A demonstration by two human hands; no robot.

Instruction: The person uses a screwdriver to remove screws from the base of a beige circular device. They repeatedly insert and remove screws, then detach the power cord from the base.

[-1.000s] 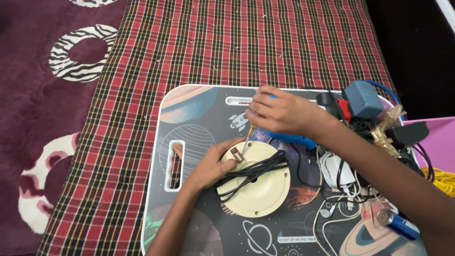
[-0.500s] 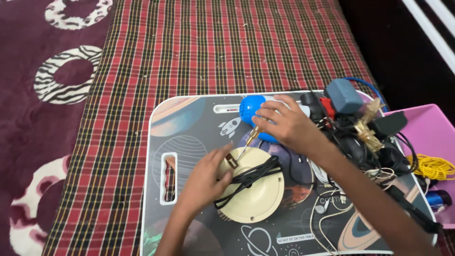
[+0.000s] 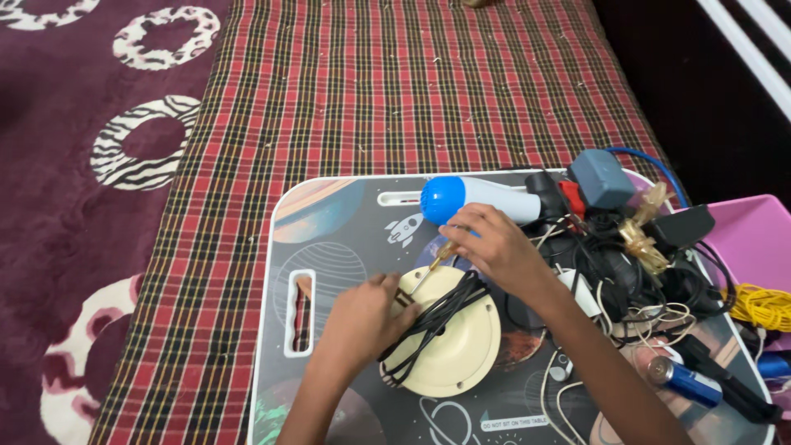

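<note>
A round cream-coloured disc (image 3: pixel 451 346) with a black cable (image 3: pixel 428 325) wrapped over it lies on a lap tray with a space print (image 3: pixel 346 222). My left hand (image 3: pixel 362 317) presses on the disc's left edge and holds it steady. My right hand (image 3: pixel 490 243) grips a small screwdriver (image 3: pixel 427 268) with an amber handle; its thin shaft slants down-left to the disc's upper left rim, close to my left fingers. A white handheld device with a blue round end (image 3: pixel 478 198) lies just behind my right hand.
A tangle of black cables, a grey adapter (image 3: pixel 601 177) and a gold trinket (image 3: pixel 643 239) crowd the tray's right side. A blue battery (image 3: pixel 680 381) lies at the front right. A pink box (image 3: pixel 750 239) holds yellow cord (image 3: pixel 762 305). The tray rests on red plaid cloth (image 3: pixel 395 91) beside a maroon rug (image 3: pixel 74 206).
The camera view has shifted, so the tray sits lower and further right in frame. My right hand stays on the screwdriver at the disc's rim; my left hand stays on the disc.
</note>
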